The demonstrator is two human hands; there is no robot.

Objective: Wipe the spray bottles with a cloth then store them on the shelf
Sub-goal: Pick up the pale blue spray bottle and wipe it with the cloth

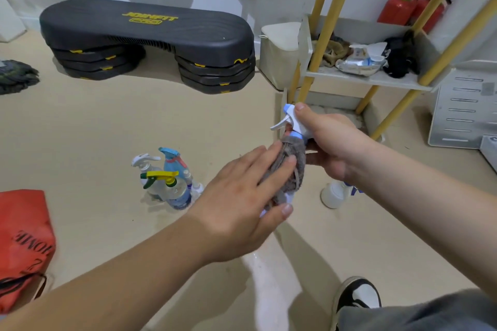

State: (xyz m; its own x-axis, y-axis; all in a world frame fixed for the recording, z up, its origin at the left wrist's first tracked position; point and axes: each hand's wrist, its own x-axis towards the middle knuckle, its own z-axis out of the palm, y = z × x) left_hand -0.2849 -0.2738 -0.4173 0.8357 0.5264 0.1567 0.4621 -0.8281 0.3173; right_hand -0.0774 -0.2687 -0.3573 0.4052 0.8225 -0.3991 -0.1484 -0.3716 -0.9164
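Head view: R hand (330,142) grips spray bottle (291,122) by trigger head, mid-air, centre. L hand (242,196) clasps grey cloth (291,166) round bottle body. Other spray bottles (166,180) clustered on floor (107,129), left. Shelf (376,80) far right.

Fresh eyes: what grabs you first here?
Centre frame, the right hand grips a white-and-blue spray bottle by its neck while the left hand wraps a grey cloth round its body. A big black step platform sits upper left, and other spray bottles stand on the floor left of the hands.
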